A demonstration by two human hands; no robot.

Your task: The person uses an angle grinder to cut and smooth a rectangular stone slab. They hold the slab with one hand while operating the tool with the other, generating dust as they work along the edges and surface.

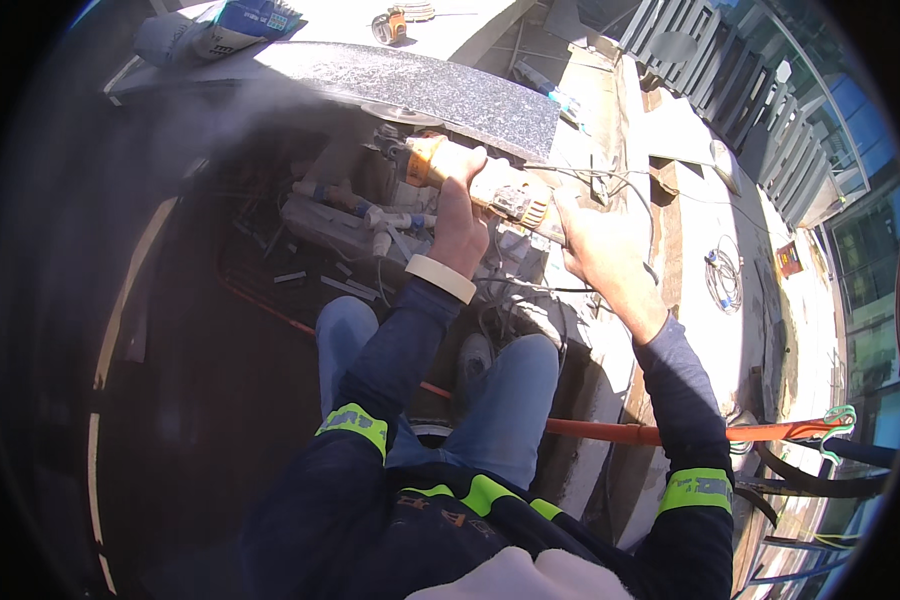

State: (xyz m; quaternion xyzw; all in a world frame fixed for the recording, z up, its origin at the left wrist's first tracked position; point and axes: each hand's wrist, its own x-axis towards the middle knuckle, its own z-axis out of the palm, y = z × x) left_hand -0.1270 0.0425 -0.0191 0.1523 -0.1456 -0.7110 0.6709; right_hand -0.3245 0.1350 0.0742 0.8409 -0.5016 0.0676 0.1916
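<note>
Lettering up on the bag (215, 35), over at the far left corner of the stone slab (425, 80): dark and blue print on white, plus pale marks on a blue patch, creased and bent. Onto the grinder (505, 190), just off the slab's near edge, and there's a worn, dusty label, too scuffed to read! And the dark shirt (370, 540) shows a few orange-brown chest letters, lost partly in folds.

Far left lies a white-and-blue bag (225, 32), with a small orange-and-black object (390, 26) to its right. Grey slats (727, 82) are far right; a coiled cable (722, 268) lies right, an orange tube (610, 431) near right.
</note>
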